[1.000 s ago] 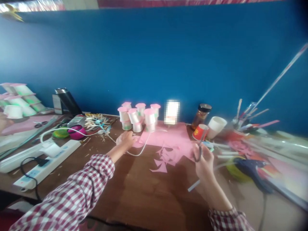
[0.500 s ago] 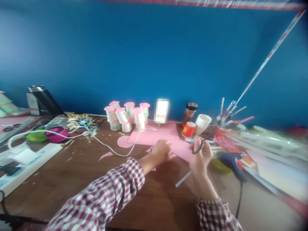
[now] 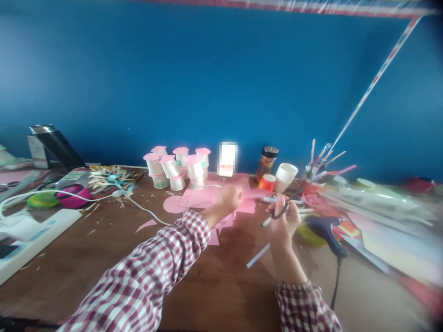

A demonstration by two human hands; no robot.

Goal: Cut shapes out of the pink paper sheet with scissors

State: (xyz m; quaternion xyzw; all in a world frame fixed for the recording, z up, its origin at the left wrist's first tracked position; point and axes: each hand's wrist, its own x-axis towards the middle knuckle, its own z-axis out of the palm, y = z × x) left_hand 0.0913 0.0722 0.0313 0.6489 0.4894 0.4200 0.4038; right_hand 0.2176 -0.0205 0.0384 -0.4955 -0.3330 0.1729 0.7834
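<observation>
Scissors (image 3: 278,213) are held by the right hand (image 3: 284,223) over the right side of the work area, while pink paper (image 3: 198,196) is covered in part by the left hand (image 3: 230,198).
The scissors' long axis is slanted, with the dark handle loop nearest the fingers and the blades pointed away from the wearer and to the right; whether the blades are parted cannot be told. The right fingers are bent and gathered around the loop. The left fingers are curled inward but blurred, so whether paper is pinched by them cannot be told. The pink paper is spread left to right on the brown table (image 3: 207,290), in front of stacked cups (image 3: 194,171), with pink offcuts (image 3: 213,238) scattered nearer the wearer.
</observation>
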